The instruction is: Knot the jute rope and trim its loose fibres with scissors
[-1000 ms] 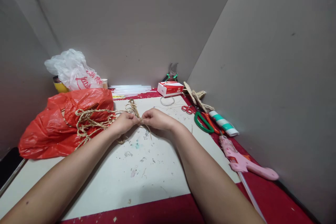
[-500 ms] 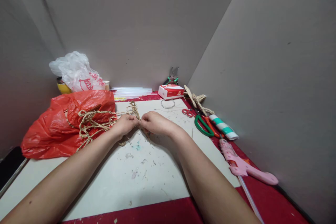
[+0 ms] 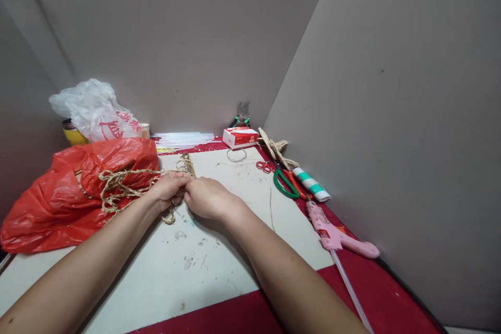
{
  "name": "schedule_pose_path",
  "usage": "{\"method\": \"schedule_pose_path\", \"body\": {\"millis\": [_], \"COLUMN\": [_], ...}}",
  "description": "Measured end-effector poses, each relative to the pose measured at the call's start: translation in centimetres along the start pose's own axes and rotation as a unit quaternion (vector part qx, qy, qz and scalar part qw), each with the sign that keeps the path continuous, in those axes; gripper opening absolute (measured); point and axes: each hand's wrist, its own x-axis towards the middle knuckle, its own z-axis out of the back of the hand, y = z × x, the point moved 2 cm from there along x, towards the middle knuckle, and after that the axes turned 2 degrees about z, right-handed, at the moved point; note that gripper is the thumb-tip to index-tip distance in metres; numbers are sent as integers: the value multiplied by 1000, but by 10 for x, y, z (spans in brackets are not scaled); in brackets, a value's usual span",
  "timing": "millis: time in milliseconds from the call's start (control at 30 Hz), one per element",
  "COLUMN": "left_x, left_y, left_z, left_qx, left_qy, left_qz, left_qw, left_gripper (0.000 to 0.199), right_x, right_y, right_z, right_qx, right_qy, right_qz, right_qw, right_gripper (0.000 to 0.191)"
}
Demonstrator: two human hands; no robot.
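Observation:
Braided straw cord [image 3: 131,176] trails in loose loops from the red plastic bag [image 3: 50,182] to my hands over the white board [image 3: 223,255]. My left hand [image 3: 172,188] is closed on the cord, thumb and fingers pinched together. Right beside it, touching, my right hand [image 3: 207,197] is closed too, its fingers curled under and mostly hidden at the same stretch of cord. A frayed bunch of the cord [image 3: 187,163] sticks up just beyond both hands, and a small loop hangs below the left one.
A pink glue gun [image 3: 332,232] with a clear glue stick lies at right, near green-handled scissors [image 3: 285,184], red scissors [image 3: 265,167] and a striped roll [image 3: 312,184]. Behind stand a red-white box [image 3: 240,138], pliers [image 3: 242,115], a wire ring [image 3: 237,155] and clear sticks [image 3: 183,139].
The view has turned slightly right, so everything sits further left. My right hand has rolled over, with its knuckles more on top and its fingers tucked against my left hand.

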Motion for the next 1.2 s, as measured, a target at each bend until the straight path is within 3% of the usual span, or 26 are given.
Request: {"method": "schedule_pose_path", "body": {"millis": [200, 400, 533, 667, 767, 833, 967, 1067, 1200], "left_x": [-2, 1, 0, -2, -2, 0, 3, 5, 7], "left_y": [2, 3, 3, 3, 3, 5, 8, 10, 10], "left_z": [-2, 2, 1, -3, -3, -2, 0, 3, 6], "left_qx": [-47, -66, -75, -66, -56, -57, -70, -86, -88], "left_qy": [-7, 3, 20, 48, 36, 25, 8, 5, 5], "left_qz": [5, 21, 19, 23, 21, 18, 3, -7, -2], "left_qw": [999, 998, 997, 996, 998, 998, 997, 996, 996], "left_gripper": [15, 17, 20, 20, 20, 19, 19, 18, 15], "right_x": [-5, -9, -15, -20, -18, -15, -7, -1, 3], "right_y": [8, -11, -24, -27, -24, -20, -13, -12, -14], "right_z": [5, 13, 22, 25, 23, 21, 16, 9, 5], "right_qx": [37, 47, 155, 234, 201, 183, 245, 331, 445], "right_qy": [22, 16, 58, 80, 54, 4, -87, -99, -75], "right_qz": [35, 45, 19, 40, 92, 127, 173, 172, 122], "right_qw": [998, 998, 986, 968, 974, 975, 950, 922, 884], "right_gripper": [33, 24, 22, 21, 23, 22, 15, 18, 19]}}
